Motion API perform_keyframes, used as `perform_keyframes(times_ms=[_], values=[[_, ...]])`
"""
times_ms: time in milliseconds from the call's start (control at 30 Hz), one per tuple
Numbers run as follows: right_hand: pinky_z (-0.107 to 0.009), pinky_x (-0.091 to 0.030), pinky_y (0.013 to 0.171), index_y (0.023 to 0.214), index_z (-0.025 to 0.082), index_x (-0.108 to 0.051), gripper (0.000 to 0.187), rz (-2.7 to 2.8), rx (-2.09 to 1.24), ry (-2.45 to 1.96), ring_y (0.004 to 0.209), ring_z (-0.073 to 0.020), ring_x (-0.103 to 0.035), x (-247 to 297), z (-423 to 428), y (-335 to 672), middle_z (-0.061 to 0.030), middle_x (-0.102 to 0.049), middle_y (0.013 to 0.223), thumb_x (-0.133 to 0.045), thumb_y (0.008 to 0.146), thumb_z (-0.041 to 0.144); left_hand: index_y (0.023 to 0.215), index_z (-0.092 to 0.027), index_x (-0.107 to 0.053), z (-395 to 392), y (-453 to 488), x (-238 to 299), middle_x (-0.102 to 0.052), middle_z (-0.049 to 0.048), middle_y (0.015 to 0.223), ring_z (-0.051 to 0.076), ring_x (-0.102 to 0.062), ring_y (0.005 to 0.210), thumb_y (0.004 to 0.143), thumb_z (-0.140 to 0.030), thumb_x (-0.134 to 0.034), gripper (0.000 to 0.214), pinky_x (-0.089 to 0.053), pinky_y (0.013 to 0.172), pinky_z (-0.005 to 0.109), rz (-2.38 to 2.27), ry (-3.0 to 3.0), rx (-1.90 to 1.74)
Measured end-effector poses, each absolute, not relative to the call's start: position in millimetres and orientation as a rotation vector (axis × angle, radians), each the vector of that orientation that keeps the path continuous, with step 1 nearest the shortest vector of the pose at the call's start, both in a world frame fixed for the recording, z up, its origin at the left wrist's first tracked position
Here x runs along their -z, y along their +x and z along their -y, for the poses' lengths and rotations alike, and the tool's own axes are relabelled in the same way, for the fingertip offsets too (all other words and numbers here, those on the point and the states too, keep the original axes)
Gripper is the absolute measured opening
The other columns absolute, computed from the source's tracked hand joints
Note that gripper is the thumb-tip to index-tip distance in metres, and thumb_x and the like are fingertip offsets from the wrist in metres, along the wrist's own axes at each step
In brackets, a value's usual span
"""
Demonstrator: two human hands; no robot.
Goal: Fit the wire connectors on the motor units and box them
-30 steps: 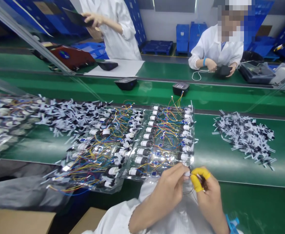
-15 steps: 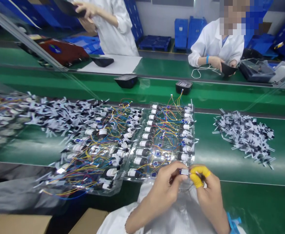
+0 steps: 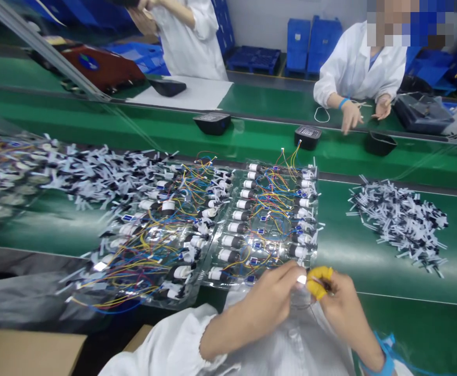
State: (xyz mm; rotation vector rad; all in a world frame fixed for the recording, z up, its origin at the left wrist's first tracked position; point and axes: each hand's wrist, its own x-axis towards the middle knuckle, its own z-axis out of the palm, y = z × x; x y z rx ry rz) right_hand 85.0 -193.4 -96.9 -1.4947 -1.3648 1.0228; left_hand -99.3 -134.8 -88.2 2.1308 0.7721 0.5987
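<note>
My left hand (image 3: 263, 300) and my right hand (image 3: 344, 310) meet close to my chest, pinching a small white connector (image 3: 301, 279) between them. Yellow finger cots (image 3: 317, 283) cover fingers of my right hand. Thin dark wires (image 3: 310, 308) hang below my fingers. Just beyond my hands lies a clear plastic tray (image 3: 312, 245) holding rows of small cylindrical motors (image 3: 230, 240) with coloured wires. A second loaded tray (image 3: 197, 290) adjoins it on the left.
A heap of white-and-black wire pieces (image 3: 398, 224) lies on the green conveyor belt (image 3: 408, 324) to the right, with more (image 3: 103, 175) to the left. Cardboard boxes (image 3: 25, 352) stand at lower left. Across the belt, two co-workers (image 3: 359, 68) stand by black devices (image 3: 307, 137).
The co-worker across the belt has put down the black object and spread both hands. My hands stay together on the connector, and the view has tilted slightly.
</note>
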Motion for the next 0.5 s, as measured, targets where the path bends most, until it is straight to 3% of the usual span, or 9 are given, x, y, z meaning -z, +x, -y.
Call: perform_keyframes(times_ms=[133, 267, 500], values=[[-0.026, -0.056, 0.066, 0.097, 0.022, -0.076, 0.009, 1.337, -0.921, -1.467, 0.072, -0.0191, -0.071, 96, 197, 85, -0.0027, -0.077, 0.084, -0.069, 0.097, 0.028, 0.100, -0.018, -0.069, 128, -95, 85, -0.065, 0.0001, 0.080, 0.015, -0.057, 0.071, 0.094, -0.008, -0.055, 0.019, -0.043, 0.065, 0.026, -0.919, 1.741, -0.736], [-0.026, -0.058, 0.072, 0.101, 0.024, -0.075, 0.017, 1.423, -0.666, -1.406, 0.080, -0.0183, -0.074, 99, 199, 78, -0.0026, -0.078, 0.092, -0.064, 0.096, 0.012, 0.095, -0.018, -0.069, 138, -92, 95, -0.054, -0.0044, 0.068, 0.011, -0.045, 0.059, 0.093, -0.012, -0.058, 0.013, -0.034, 0.055, 0.024, -0.994, 1.507, -0.751], [-0.024, -0.053, 0.059, 0.095, 0.023, -0.073, 0.035, 1.507, -0.367, -1.400, 0.063, -0.0161, -0.068, 93, 193, 65, -0.0006, -0.074, 0.077, -0.050, 0.084, -0.001, 0.099, -0.019, -0.066, 151, -91, 107, -0.068, 0.0023, 0.088, 0.015, -0.065, 0.078, 0.091, 0.000, -0.048, 0.027, -0.048, 0.069, 0.025, -0.941, 1.701, -0.967]])
